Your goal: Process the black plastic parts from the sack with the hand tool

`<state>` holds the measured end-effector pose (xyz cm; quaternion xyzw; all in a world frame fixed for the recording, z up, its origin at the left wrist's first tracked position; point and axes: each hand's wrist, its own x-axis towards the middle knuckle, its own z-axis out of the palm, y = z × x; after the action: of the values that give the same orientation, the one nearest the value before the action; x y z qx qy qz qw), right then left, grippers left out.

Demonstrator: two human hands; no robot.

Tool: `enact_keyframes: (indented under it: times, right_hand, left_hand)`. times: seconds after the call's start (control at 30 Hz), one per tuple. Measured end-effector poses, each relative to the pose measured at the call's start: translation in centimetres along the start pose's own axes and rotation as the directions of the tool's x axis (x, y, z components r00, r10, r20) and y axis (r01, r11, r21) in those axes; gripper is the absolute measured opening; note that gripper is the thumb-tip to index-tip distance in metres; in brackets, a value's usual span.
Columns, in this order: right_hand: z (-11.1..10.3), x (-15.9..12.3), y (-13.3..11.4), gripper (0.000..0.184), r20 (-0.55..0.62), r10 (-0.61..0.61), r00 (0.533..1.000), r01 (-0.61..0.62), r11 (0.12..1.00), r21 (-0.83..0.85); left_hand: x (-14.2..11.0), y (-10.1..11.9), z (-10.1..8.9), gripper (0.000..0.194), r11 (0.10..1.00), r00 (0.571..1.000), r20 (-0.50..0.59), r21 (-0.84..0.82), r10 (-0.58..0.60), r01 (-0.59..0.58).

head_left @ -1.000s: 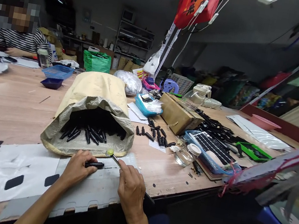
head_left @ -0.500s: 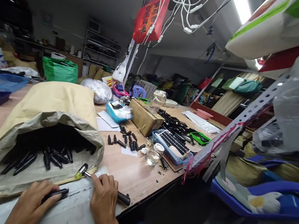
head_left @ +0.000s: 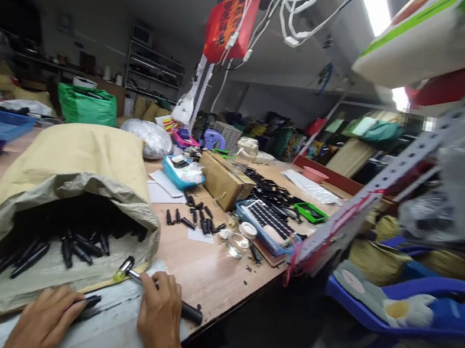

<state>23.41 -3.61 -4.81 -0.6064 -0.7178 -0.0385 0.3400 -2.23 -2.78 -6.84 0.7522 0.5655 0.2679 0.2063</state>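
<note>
My right hand (head_left: 161,311) is closed round a small two-faced hammer (head_left: 191,313) with a black grip and a metal shaft. Its head, one end clear yellow, lies by the lip of an open woven sack (head_left: 87,151). At the lower left, my left hand (head_left: 45,318) pinches a black tapered tube (head_left: 92,301) low over a whitish sheet (head_left: 110,320); the fingers hide part of the tube. Several similar black pieces (head_left: 87,245) lie inside the sack's mouth.
More black pieces (head_left: 205,224) lie mid-table near a glass jar (head_left: 238,246). Behind are a cardboard box (head_left: 220,181) and a blue basket (head_left: 182,176). A slanted metal post (head_left: 364,191) rises at the table's right edge, with a blue chair (head_left: 405,315) beyond.
The view has shifted slightly, moving the sack leftward in the picture. My left hand and the tube sit a little farther left and lower; my right hand keeps hold of the hammer.
</note>
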Motion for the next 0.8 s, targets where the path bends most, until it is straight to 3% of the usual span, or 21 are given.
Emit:
enact_keyframes:
  times: [0.17,0.27,0.8]
  right_hand:
    - [-0.1,0.1,0.1,0.04,0.001,-0.042,0.999,0.042,0.997,-0.057]
    - [-0.2,0.1,0.3,0.041,0.023,-0.058,0.998,0.06,0.995,-0.083]
    - [-0.5,0.0,0.1,0.04,0.051,-0.047,0.998,0.051,0.995,-0.083]
  left_hand:
    - [0.0,3.6,-1.5,0.045,0.999,0.999,0.006,0.029,-0.043,0.042]
    - [-0.2,4.6,-2.0,0.042,0.997,0.997,0.043,0.042,-0.071,0.069]
    - [-0.5,4.9,-2.4,0.036,0.996,0.994,0.072,0.044,-0.085,0.082]
